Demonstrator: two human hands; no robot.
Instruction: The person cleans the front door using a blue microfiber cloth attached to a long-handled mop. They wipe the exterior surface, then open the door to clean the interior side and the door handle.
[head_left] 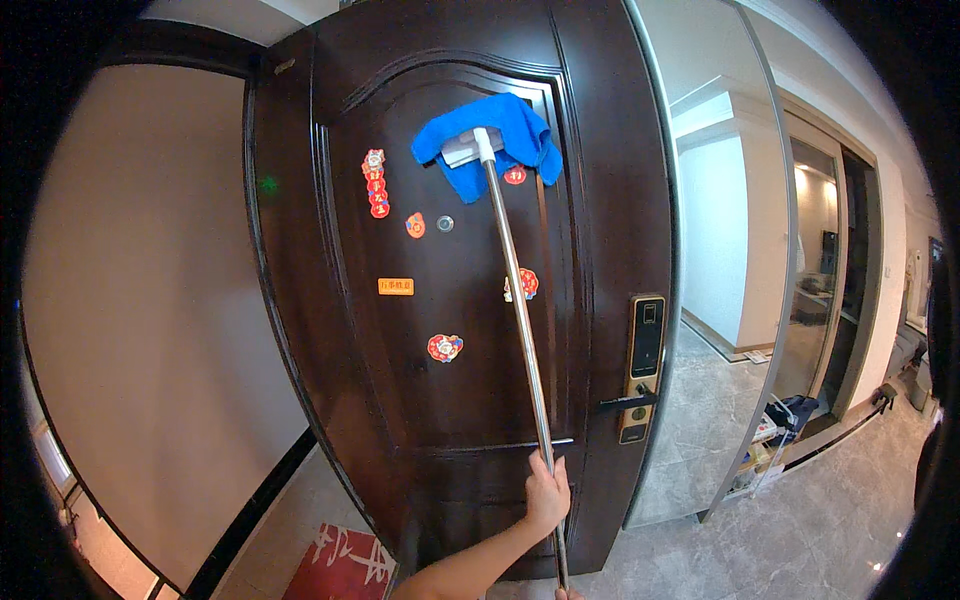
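A flat mop with a long metal pole (520, 310) reaches up across a dark brown door (470, 390). Over its white head (465, 148) hangs a blue cloth (520, 125), which lies against the upper part of the door panel. My left hand (547, 495) is closed around the pole low down, near the panel's bottom moulding. At the lower edge of the picture only a bit of my right hand (568, 595) shows, closed on the pole's lower end. The cloth partly covers a red round sticker (515, 175).
Red and orange stickers (375, 185) and a peephole (445, 224) dot the door. A gold lock with a black handle (630, 402) is at its right side. A tall mirror (725, 300) stands right of it. A red mat (340, 565) lies at lower left.
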